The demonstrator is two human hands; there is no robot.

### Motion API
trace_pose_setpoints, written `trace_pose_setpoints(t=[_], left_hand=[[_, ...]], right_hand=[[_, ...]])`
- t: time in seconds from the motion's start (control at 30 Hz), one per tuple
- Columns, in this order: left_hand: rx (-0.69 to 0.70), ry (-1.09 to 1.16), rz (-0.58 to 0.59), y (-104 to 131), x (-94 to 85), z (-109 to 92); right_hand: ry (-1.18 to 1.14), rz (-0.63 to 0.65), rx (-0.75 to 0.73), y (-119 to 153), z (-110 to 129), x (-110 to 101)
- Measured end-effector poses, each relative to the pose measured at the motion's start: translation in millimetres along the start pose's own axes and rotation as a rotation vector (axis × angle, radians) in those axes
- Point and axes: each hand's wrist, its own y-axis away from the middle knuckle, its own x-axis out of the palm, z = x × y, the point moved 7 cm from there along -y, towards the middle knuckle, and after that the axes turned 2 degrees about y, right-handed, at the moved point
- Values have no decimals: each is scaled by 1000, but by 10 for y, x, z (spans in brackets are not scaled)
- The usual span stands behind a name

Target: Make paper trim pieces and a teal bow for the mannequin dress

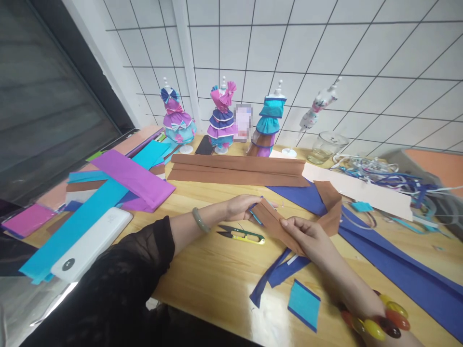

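Note:
My left hand grips one end of a brown fabric strip, where a blue-edged piece of fabric shows against it. Farther along the same strip, my right hand pinches it between thumb and fingers. Past that hand the strip loops up and folds over on the table. Thread snips with green and yellow handles lie just below my left wrist. Under my right hand are dark blue scraps, and a turquoise square with dark blue edges lies nearer to me.
A long brown strip lies across the table behind my hands. Three small dressed mannequins and one bare mannequin stand by the tiled wall. At left are stacked fabrics and a white power bank; blue fabric stretches right.

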Motion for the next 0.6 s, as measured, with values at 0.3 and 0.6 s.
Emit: trace_pose_setpoints(t=[0.3,0.6], left_hand=[[-93,44,2,-15,-5,50],[-29,-67,-9,36,33,1]], right_hand=[[26,-12,-11,-6,14,6],[24,-15,-9,-22,-2,5]])
